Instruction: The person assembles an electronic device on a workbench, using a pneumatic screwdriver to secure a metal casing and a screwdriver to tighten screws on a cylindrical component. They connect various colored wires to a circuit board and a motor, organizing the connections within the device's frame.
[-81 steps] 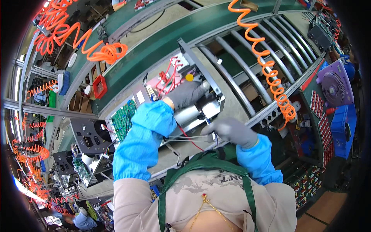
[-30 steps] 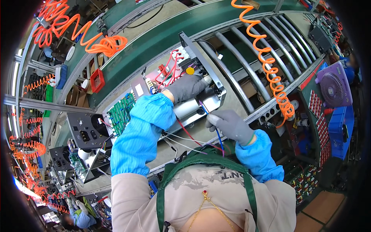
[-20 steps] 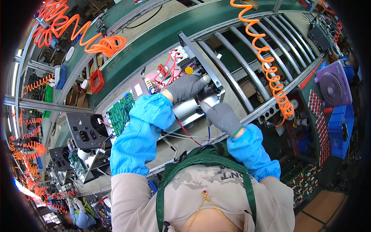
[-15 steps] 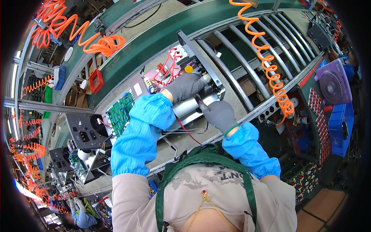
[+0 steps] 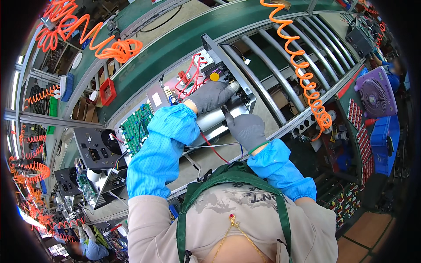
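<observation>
An open electrical chassis point(image 5: 158, 100) lies in front of me, with red wires, a green circuit board point(image 5: 135, 125) and a silver cylinder point(image 5: 219, 122) inside. My left hand point(image 5: 212, 97), in a grey glove, reaches across above the cylinder. Its fingers close at the dark end panel point(image 5: 232, 72), hiding what they grip. A round yellow piece point(image 5: 214, 77) sits just beyond that hand. Beside the cylinder's right end is my grey-gloved right hand point(image 5: 246, 130), one dark-tipped finger stretched toward it. Thin wires point(image 5: 215, 146) run below the cylinder toward this hand.
Metal rollers point(image 5: 272, 72) extend to the right, under a hanging orange coiled hose point(image 5: 302, 65). A green conveyor belt point(image 5: 171, 50) curves behind. More chassis with a black fan panel point(image 5: 98, 147) stand at left. A purple fan point(image 5: 376, 93) and blue bin point(image 5: 386, 144) are at right.
My right hand has shifted slightly left and down, its stretched finger now more upright. My left hand stays at the end panel with little change.
</observation>
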`<state>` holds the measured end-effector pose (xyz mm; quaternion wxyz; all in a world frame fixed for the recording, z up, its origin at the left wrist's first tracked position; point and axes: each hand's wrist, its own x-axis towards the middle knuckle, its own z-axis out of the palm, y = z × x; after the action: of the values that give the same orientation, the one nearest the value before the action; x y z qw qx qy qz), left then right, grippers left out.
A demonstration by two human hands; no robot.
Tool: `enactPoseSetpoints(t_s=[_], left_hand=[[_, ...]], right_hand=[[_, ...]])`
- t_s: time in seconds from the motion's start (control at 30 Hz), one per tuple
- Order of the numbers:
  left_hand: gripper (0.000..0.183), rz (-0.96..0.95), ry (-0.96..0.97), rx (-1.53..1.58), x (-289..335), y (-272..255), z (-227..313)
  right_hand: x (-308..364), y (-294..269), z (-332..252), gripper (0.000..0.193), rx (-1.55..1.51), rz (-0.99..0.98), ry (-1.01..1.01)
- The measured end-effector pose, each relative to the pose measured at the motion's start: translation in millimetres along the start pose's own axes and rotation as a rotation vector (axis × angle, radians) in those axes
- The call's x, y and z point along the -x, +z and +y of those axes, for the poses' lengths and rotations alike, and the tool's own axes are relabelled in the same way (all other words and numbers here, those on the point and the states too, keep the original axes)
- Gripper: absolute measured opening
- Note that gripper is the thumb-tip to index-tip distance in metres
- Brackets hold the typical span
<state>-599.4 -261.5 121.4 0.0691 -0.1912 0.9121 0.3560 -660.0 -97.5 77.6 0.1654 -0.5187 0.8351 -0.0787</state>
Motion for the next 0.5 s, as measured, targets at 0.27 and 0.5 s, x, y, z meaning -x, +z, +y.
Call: enactPoseSetpoints(t_s=[0.27, 0.5], left_hand=[[0.079, 0.023, 0.094, -0.108, 2.2, -3.2, 3.7], [0.077, 0.015, 0.084, -0.043, -3.0, 4.6, -5.4]], right_hand=[[10.6, -40.3, 7.1, 0.03, -0.724, -0.19, -0.068], [15.6, -8.9, 16.2, 0.034, -1.415, -0.295, 0.049]])
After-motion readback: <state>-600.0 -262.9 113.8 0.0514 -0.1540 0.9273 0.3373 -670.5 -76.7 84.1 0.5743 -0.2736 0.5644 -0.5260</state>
